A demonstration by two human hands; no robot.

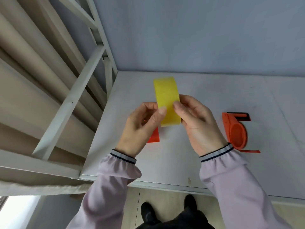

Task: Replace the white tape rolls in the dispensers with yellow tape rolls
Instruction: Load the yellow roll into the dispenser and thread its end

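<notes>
While both of my hands are raised over the counter, they pinch a yellow tape roll between them, seen edge-on so that its broad yellow band faces me. My left hand is curled, its thumb pressed against the left edge of the band low down, the other fingers folded behind. My right hand closes on the roll from the other side, thumb tip on the face of the band and fingers wrapped round the right edge. Neither hand is open; both are gripping the roll, which hangs in the air above the counter and touches nothing else that I can see.

Just under my left hand an orange dispenser lies on the counter, mostly hidden by the hand, so only a flat orange corner shows. I cannot tell whether it carries any roll. To the right, well apart from the hands, a second orange dispenser lies on its side with its round hub facing up, a dark roller at its far end and a thin orange strip along its near end. No roll is visible on the hub.

Pale lilac sleeves with striped cuffs cover both forearms. A white metal frame stands left of the counter, a pale wall rises behind, and black shoes show on the floor below.
</notes>
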